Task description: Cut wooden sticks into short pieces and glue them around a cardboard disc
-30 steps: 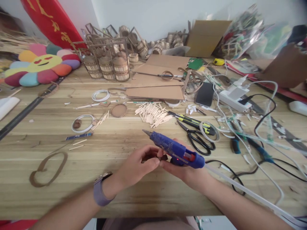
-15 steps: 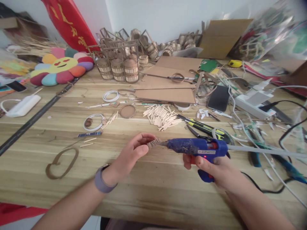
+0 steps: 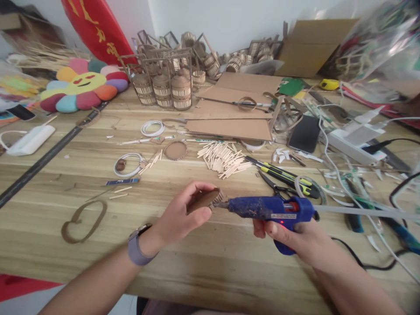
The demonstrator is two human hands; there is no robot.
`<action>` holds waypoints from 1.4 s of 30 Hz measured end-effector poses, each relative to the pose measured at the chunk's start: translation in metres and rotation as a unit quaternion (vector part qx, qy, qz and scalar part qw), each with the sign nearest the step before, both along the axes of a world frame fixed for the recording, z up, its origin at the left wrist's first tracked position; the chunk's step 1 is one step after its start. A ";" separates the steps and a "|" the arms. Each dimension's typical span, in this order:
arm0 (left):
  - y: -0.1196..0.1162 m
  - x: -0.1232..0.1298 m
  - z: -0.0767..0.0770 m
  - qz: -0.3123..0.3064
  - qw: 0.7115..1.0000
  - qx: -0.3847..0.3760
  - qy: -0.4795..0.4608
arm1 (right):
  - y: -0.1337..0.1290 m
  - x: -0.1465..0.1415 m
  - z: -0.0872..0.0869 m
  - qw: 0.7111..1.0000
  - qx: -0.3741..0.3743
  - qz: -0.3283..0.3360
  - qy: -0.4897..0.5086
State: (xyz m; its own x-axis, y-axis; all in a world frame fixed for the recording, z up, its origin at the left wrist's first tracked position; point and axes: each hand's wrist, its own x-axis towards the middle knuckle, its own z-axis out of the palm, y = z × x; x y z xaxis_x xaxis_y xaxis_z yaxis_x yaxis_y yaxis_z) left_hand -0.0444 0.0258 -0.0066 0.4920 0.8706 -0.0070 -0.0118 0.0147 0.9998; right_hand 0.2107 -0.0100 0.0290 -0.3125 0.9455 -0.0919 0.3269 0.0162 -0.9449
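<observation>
My left hand (image 3: 183,214) is closed around a round cardboard disc (image 3: 204,199) with a ridged, corrugated rim, held tilted above the table. In my right hand (image 3: 295,236) is a blue glue gun (image 3: 259,207), a long glue stick (image 3: 354,212) sticking out of its back and a small red light on its side. Its nozzle points left and meets the disc's rim, or comes very near it. Beyond my hands lies a pile of short wooden sticks (image 3: 223,159). A similar cardboard disc (image 3: 176,150) rests flat to the left of that pile.
A yellow-black utility knife (image 3: 285,175), scissors (image 3: 275,187) and a phone (image 3: 305,133) lie to the right, near a white power strip (image 3: 356,146) with cables. Cardboard sheets (image 3: 229,127) and small stick-sided baskets (image 3: 162,92) stand farther back. A curled brown strip (image 3: 83,221) lies left.
The disc in my left hand has turned, so its flat face now shows as well as its rim. The glue gun stays at the rim, nearly unmoved. The view has shifted slightly.
</observation>
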 end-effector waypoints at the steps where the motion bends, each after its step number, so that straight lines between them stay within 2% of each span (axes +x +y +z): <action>1: 0.000 0.000 0.000 0.001 1.000 0.002 0.004 | 0.000 0.000 -0.001 1.000 0.002 0.000 -0.005; 7: -0.001 0.000 0.000 0.006 1.000 0.014 0.016 | -0.002 0.004 -0.009 1.000 -0.012 -0.004 0.013; 17: 0.000 -0.001 0.001 0.008 0.998 0.051 0.027 | -0.001 0.003 -0.004 0.993 -0.078 0.043 0.079; 23: 0.000 -0.001 0.000 0.006 0.999 0.051 0.010 | -0.004 0.008 -0.012 0.988 -0.086 0.000 0.127; 36: -0.002 0.001 0.006 0.031 0.986 0.140 0.084 | 0.000 0.012 -0.010 0.996 -0.064 0.051 0.023; 42: 0.000 0.001 0.007 0.043 0.975 0.185 0.111 | 0.003 0.011 -0.006 0.997 -0.060 0.056 0.008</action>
State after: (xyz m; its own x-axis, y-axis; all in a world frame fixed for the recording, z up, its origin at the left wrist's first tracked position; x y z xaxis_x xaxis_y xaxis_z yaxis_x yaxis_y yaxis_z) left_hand -0.0437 0.0260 0.0008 0.4391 0.8715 0.2181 0.2202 -0.3398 0.9144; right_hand 0.2222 -0.0068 0.0232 -0.4176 0.8872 -0.1962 0.3147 -0.0614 -0.9472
